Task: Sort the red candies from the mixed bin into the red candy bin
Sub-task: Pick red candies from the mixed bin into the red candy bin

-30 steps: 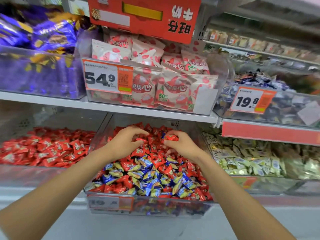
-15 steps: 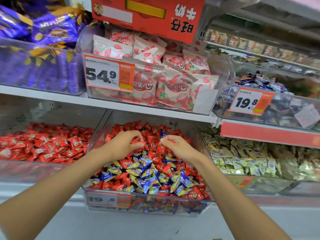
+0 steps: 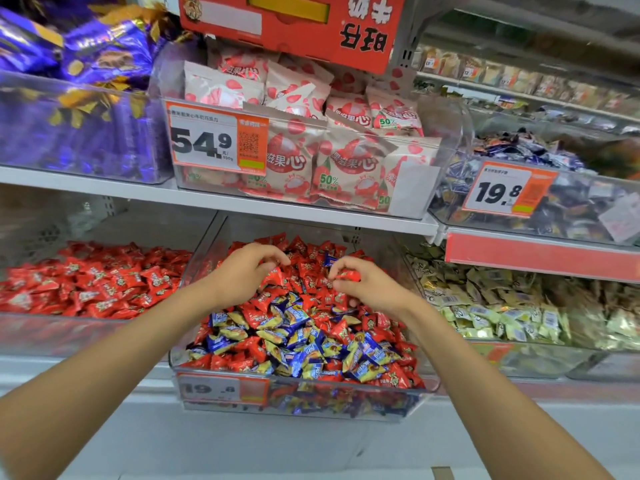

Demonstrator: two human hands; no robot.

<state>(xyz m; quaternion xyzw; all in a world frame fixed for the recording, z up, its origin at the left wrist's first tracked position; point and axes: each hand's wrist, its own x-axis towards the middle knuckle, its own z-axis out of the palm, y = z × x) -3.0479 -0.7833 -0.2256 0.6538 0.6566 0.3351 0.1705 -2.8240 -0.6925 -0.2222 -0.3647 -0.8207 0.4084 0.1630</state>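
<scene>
The mixed bin (image 3: 429,386) holds red candies (image 3: 311,271) among blue-and-yellow ones (image 3: 294,317), while the red candy bin (image 3: 104,327) is solid red. Above sit pink-and-cream bags (image 3: 346,168), purple-and-gold bags (image 3: 104,60), and orange-edged white price tags (image 3: 216,142) with black numbers.

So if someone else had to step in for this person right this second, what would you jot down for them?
Left hand: curled over the back of the clear plastic mixed bin of red and blue-yellow wrapped candies, its grip hidden.
Right hand: fingertips pinching a red wrapped candy above the same pile.
The clear bin of all-red candies sits directly left of it.
Done: cannot tell how many have been moved.
Left: many red ones remain mixed in; carry this one across and continue.
</scene>
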